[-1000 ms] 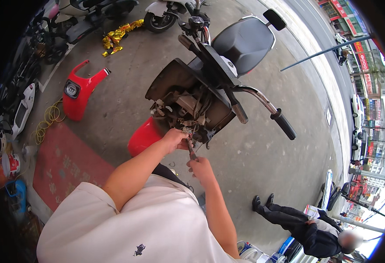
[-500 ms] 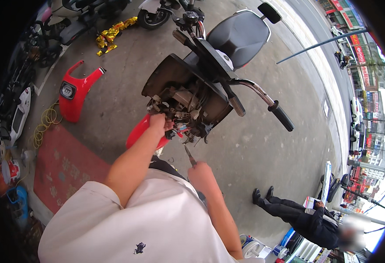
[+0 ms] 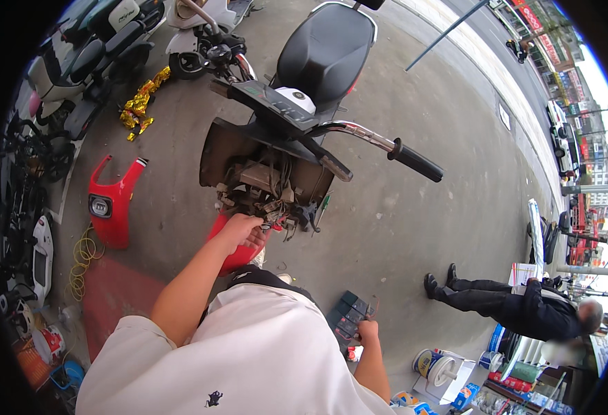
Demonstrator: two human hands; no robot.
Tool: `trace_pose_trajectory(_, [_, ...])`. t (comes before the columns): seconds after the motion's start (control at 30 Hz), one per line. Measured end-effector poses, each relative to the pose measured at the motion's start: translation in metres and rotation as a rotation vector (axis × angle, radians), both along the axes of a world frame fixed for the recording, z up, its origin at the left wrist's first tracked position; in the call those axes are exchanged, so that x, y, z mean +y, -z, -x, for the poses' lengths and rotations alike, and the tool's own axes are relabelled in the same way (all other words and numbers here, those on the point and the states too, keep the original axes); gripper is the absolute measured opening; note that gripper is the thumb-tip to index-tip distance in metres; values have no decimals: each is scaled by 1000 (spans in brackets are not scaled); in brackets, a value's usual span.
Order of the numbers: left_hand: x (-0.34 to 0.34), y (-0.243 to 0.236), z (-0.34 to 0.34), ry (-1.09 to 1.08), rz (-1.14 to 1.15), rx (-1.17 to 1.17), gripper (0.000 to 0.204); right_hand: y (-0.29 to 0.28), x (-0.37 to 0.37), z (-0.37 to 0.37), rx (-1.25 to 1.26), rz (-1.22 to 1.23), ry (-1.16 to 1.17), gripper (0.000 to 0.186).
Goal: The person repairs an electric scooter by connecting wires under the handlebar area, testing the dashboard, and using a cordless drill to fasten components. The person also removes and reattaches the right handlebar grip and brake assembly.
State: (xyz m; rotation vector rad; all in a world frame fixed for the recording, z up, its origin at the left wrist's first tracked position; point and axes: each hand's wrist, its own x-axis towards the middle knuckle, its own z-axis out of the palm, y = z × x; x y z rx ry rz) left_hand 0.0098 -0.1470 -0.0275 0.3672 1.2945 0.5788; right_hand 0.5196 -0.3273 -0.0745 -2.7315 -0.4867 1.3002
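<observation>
At the open front of an electric scooter (image 3: 269, 176), my left hand (image 3: 243, 232) is closed on wires (image 3: 273, 216) in the exposed bundle. Its fingertips are partly hidden among the connectors. Below it is the scooter's red front mudguard (image 3: 238, 254). Down to the right, my right hand (image 3: 368, 332) is closed beside a block of black batteries (image 3: 347, 312) on the ground. A thin reddish piece rises near its fingers; whether the hand holds it or a tool is unclear.
A red headlight panel (image 3: 116, 200) lies left, near a coiled yellow cord (image 3: 83, 266) and a red mat (image 3: 121, 297). Gold foil (image 3: 138, 107) lies beyond. A person (image 3: 504, 301) stands right, above paint buckets (image 3: 432, 366). Parked scooters (image 3: 100, 59) line the far left.
My right hand has moved down and right, from beside the scooter to the batteries; the knife-like blade it held no longer shows clearly. My left hand stays at the wires. The view has shifted.
</observation>
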Motion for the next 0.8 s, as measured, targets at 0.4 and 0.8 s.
trace_pose_trajectory(0.4, [63,-90,-43,62,-749,721,24,147,-43,-16,159,162,-348,15])
trace_pose_trajectory(0.8, [75,-141,-113,-197,-492,309,12,-156,312,216,938,-751,-703,33])
